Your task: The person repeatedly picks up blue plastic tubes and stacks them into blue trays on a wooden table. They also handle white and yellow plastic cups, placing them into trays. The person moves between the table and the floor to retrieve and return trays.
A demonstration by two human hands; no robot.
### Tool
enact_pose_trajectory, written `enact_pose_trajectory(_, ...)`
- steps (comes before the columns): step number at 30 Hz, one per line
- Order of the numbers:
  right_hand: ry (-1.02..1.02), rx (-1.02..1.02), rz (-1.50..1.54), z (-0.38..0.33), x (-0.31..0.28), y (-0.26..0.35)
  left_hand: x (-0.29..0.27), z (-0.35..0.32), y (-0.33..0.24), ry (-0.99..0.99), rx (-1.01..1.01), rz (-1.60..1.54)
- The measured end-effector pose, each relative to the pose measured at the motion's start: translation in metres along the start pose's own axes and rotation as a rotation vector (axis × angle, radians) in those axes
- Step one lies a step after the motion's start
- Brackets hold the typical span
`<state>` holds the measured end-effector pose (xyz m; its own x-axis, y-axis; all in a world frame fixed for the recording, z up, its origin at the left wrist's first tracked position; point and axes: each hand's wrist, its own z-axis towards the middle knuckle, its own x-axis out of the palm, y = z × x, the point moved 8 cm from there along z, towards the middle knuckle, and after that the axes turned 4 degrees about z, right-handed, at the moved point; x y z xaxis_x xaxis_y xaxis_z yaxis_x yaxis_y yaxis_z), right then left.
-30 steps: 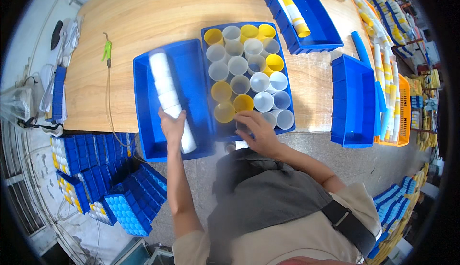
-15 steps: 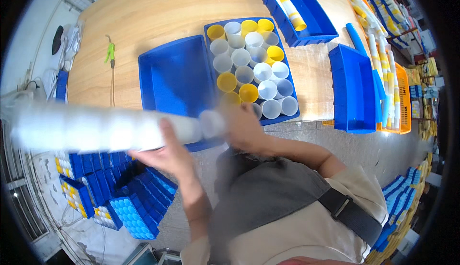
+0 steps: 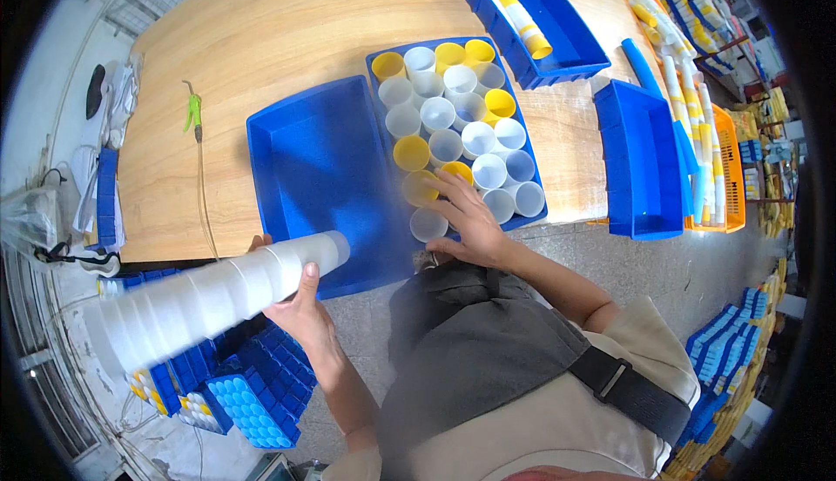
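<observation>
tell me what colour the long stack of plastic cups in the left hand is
White, slightly see-through: the long stack of nested plastic cups shows best in the head view.

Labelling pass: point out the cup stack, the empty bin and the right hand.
cup stack (image 3: 209,298), head view, mid-stack wall
empty bin (image 3: 318,163), head view, bare floor
right hand (image 3: 470,220), head view, back of hand

A wooden table (image 3: 287,28) carries blue bins (image 3: 322,168) and green-handled pliers (image 3: 193,114).
</observation>
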<state>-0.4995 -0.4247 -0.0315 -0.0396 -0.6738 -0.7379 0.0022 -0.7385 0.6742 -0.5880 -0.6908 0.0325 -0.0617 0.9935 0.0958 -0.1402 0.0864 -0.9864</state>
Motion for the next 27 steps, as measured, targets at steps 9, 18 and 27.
enact_pose_trajectory(9, -0.124, -0.102, 0.210, 0.071, 0.034, -0.007, 0.039, -0.008, 0.011, 0.124, 0.171, 0.261)
enact_pose_trajectory(18, -0.242, 0.278, 1.214, 0.146, 0.079, 0.040, 0.025, -0.012, 0.081, 0.173, -0.946, -1.011)
enact_pose_trajectory(27, -0.071, 0.339, 1.573, 0.226, 0.129, 0.004, 0.017, 0.085, 0.074, 0.539, -1.263, -0.650)
